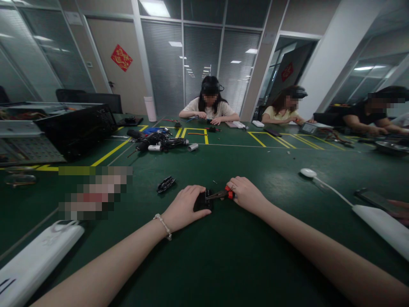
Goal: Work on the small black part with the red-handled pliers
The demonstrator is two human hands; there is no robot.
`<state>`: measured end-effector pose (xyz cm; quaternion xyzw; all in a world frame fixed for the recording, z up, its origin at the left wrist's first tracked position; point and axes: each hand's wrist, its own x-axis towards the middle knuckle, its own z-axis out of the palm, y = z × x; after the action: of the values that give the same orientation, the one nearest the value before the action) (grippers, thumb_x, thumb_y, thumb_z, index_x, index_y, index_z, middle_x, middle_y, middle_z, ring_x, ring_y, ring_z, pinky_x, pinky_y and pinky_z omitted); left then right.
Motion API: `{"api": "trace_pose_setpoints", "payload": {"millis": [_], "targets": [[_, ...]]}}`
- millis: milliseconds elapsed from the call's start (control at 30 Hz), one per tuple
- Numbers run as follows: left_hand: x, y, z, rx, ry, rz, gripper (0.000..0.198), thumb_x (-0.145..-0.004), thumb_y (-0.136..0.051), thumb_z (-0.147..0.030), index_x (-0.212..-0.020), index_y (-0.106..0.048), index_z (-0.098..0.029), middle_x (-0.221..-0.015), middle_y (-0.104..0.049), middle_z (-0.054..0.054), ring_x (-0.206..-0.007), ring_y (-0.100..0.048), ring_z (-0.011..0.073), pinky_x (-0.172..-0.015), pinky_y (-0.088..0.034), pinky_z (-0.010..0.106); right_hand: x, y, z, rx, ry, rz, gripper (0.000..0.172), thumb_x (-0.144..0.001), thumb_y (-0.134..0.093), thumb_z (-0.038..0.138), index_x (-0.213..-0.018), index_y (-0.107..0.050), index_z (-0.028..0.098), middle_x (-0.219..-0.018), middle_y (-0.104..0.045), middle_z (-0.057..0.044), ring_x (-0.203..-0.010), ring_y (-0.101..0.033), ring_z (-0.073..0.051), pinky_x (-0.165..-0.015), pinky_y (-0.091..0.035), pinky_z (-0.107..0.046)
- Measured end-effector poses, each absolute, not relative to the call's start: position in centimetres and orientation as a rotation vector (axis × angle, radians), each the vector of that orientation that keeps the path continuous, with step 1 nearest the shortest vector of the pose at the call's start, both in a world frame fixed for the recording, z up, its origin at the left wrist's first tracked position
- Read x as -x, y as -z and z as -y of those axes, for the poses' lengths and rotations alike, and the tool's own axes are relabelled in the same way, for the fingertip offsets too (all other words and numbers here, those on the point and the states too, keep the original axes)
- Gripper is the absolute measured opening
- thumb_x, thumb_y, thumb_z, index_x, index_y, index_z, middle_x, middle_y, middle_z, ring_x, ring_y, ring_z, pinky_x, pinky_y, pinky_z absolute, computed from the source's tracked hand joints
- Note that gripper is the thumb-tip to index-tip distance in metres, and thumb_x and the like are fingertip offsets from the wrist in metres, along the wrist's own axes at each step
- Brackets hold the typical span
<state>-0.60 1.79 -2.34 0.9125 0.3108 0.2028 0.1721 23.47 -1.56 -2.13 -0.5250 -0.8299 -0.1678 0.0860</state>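
Note:
My left hand (185, 207) grips a small black electronic part (203, 203) flat on the green table (204, 260), thumb along its near edge and fingers at its far side. Closed around red handles, my right hand (245, 194) holds needle-nose pliers (221, 195). Their dark jaws point left and reach onto the top of the black part; whether they pinch anything there is too small to tell. Another black piece (166, 184), with an open, ridged frame, lies just beyond my left wrist. A thin light sliver (215, 182) rests behind the pliers.
A pile of black cables and tools (158, 140) lies farther back, beside a black computer case (76, 132) at left. White power banks (41, 251) flank my arms, with a cable and white puck (308, 172) at right. Several co-workers sit across the table.

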Motion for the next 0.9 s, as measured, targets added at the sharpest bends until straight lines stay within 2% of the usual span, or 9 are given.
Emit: {"api": "trace_pose_setpoints", "payload": {"millis": [900], "targets": [[0.6, 2.5, -1.82, -2.605, -0.593, -0.874, 0.053, -0.071, -0.057, -0.049, -0.114, -0.042, -0.022, -0.113, -0.049, 0.005, -0.104, -0.045, 0.0231, -0.088, -0.037, 0.037, -23.54, 2.32, 1.42, 1.571, 0.526, 2.472, 0.024, -0.063, -0.055, 0.013, -0.087, -0.053, 0.014, -0.083, -0.053, -0.006, -0.076, -0.045, -0.018, -0.069, -0.034, -0.029]]}}
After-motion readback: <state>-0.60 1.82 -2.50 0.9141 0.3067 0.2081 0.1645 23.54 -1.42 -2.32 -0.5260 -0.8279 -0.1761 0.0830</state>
